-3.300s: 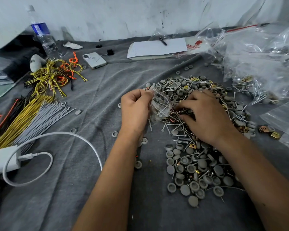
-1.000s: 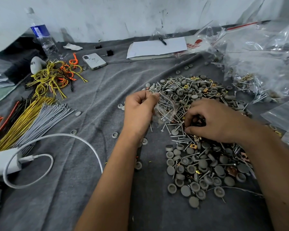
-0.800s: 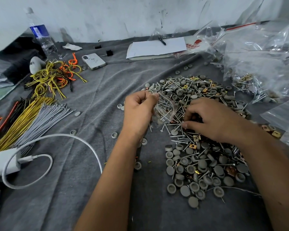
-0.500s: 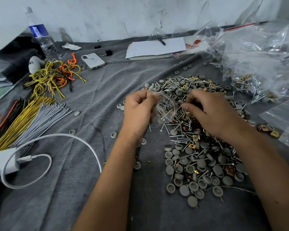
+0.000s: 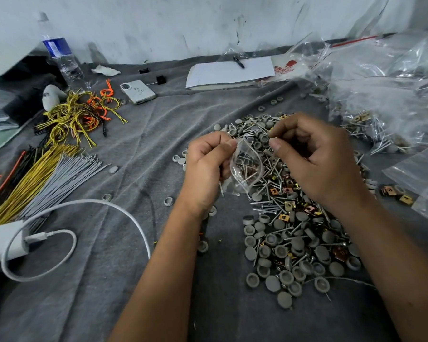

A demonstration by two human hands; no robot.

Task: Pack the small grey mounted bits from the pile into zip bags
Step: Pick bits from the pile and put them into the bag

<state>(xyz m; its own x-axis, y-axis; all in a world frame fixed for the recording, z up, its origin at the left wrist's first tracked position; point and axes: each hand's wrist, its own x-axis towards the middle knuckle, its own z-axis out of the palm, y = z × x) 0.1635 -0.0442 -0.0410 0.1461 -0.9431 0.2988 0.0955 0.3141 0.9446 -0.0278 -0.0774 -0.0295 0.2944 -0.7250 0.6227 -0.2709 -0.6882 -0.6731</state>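
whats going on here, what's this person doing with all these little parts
A person is packing small hardware. The left hand holds a small clear zip bag open above the pile of grey caps, screws and clips on the grey cloth. The right hand pinches something small at the bag's mouth. The bag already holds some screws.

Both forearms bare, reaching forward side by side. Left hand [image 5: 205, 166] knuckles up, fingers [image 5: 229, 144] curled inward, thumb and forefinger pinched together. Right hand [image 5: 316, 159] raised just beside it, back facing up, thumb extended toward the left, remaining fingers bent under the palm.
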